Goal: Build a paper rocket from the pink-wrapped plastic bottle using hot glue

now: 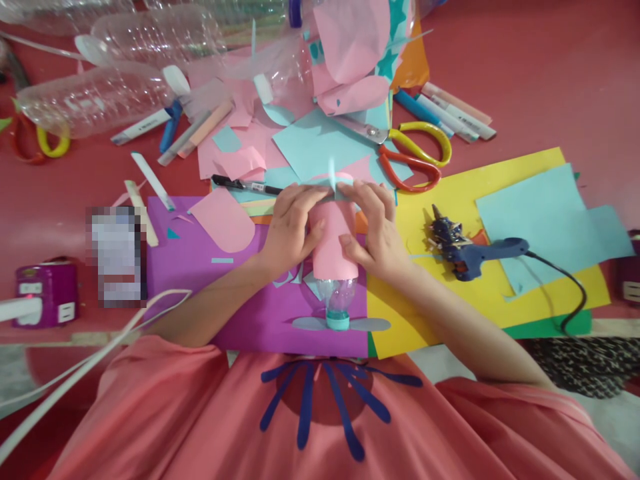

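In the middle of the head view lies a small clear plastic bottle (335, 247) wrapped in pink paper, its teal cap (338, 321) toward me. Grey-blue paper blades (369, 325) stick out on both sides of the cap. My left hand (296, 230) is closed on the bottle's left side, thumb on the pink wrap. My right hand (375, 230) grips the right side the same way. The fingertips of both hands press a light blue paper strip (334, 191) at the bottle's far end. A white sliver standing there is blurred.
Purple paper (200, 300) and yellow paper (415, 320) lie under my arms. A blue glue gun (480, 257) with a cord rests at right. Scissors (415, 150), a black pen (245, 185), markers (450, 110), paper scraps and clear bottles (105, 97) spread beyond. A phone (120, 257) sits left.
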`<control>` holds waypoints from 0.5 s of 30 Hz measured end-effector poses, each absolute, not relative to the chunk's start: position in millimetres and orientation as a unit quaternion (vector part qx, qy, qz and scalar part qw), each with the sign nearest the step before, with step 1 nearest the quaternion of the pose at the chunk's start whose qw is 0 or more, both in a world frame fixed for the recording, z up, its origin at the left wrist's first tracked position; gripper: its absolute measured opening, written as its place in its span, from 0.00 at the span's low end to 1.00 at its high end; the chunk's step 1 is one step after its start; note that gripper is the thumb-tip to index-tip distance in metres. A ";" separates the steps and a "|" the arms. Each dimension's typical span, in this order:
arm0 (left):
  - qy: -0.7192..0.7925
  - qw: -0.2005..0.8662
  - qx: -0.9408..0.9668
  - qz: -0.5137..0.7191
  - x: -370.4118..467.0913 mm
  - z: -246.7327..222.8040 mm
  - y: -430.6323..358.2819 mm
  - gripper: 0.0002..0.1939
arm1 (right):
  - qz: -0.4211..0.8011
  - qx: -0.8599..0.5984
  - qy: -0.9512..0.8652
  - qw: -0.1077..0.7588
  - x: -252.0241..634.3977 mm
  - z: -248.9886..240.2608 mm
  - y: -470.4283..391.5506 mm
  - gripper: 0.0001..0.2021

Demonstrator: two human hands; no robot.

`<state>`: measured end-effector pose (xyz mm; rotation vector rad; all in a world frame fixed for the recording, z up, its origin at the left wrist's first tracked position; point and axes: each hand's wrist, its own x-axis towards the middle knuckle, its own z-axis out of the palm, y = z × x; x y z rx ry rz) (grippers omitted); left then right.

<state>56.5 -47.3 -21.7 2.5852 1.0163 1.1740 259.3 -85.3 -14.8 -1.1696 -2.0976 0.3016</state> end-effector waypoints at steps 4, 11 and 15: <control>0.349 0.123 0.849 0.377 55.8 -21.1 -48.2 0.23 | 0.117 -0.457 -0.806 0.358 259.2 -21.6 -84.0 0.34; 0.341 0.113 0.850 0.385 54.7 -23.7 -48.3 0.23 | 0.098 -0.472 -0.790 0.379 260.6 -22.9 -85.0 0.34; 0.328 0.099 0.854 0.391 55.8 -21.0 -48.0 0.24 | 0.102 -0.469 -0.789 0.383 261.7 -24.7 -86.4 0.34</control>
